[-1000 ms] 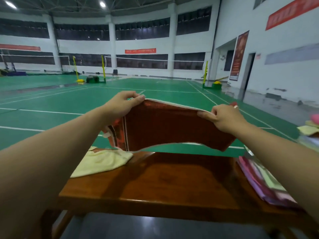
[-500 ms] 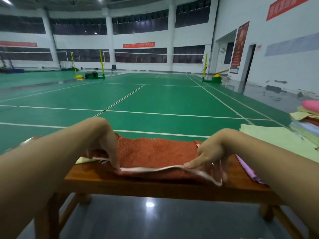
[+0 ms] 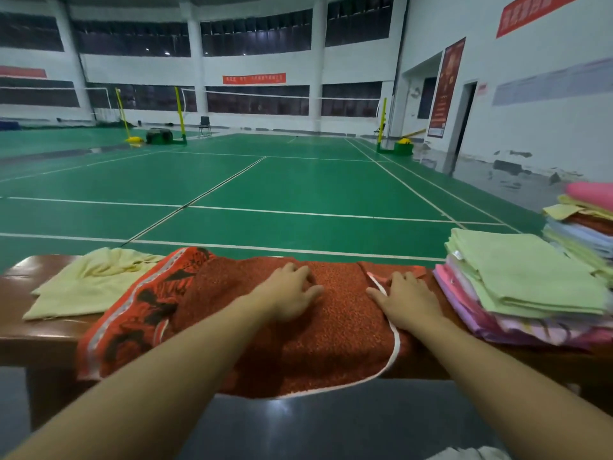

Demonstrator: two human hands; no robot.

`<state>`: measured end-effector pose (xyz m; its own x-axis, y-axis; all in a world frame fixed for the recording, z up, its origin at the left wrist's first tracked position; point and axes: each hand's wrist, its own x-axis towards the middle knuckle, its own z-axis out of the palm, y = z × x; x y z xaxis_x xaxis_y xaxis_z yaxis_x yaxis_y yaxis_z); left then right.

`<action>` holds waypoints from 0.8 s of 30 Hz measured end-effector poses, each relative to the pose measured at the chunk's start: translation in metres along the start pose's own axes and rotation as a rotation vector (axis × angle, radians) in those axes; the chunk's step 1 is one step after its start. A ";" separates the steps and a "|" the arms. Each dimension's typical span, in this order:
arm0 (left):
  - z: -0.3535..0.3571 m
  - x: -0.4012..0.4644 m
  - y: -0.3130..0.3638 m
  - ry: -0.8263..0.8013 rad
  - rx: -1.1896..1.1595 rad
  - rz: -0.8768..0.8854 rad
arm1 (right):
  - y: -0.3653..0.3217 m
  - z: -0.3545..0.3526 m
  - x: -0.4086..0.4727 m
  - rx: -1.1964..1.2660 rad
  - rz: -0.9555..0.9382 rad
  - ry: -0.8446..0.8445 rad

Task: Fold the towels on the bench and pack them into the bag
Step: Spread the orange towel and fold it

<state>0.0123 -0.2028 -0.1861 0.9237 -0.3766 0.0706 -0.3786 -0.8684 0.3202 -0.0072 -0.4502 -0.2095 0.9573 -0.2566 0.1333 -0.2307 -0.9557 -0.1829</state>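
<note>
Both hands, left point(image 3: 288, 295) and right point(image 3: 405, 302), press flat, fingers apart, on red towel point(image 3: 331, 343) overhanging bench point(image 3: 39, 340) front edge; could slide off.

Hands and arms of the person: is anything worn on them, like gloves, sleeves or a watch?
Nothing shows. The left hand and right hand are bare: no gloves, rings or watch. Both forearms are uncovered up to the picture's edge, with no sleeve in view.
</note>
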 end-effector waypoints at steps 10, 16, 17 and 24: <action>0.030 0.009 0.035 0.011 0.069 -0.061 | 0.017 -0.004 -0.007 0.737 0.147 0.407; 0.049 0.009 0.067 -0.169 0.151 -0.003 | 0.012 -0.022 -0.001 1.523 0.474 0.308; 0.053 0.012 0.069 -0.168 0.168 -0.007 | 0.011 -0.028 0.000 1.651 0.467 0.277; 0.069 0.042 0.115 -0.186 0.174 0.082 | 0.027 -0.085 -0.002 2.071 0.245 0.192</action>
<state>0.0034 -0.3401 -0.2112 0.8688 -0.4869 -0.0906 -0.4710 -0.8689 0.1523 -0.0297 -0.4877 -0.1320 0.8873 -0.4612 -0.0064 0.2975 0.5830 -0.7561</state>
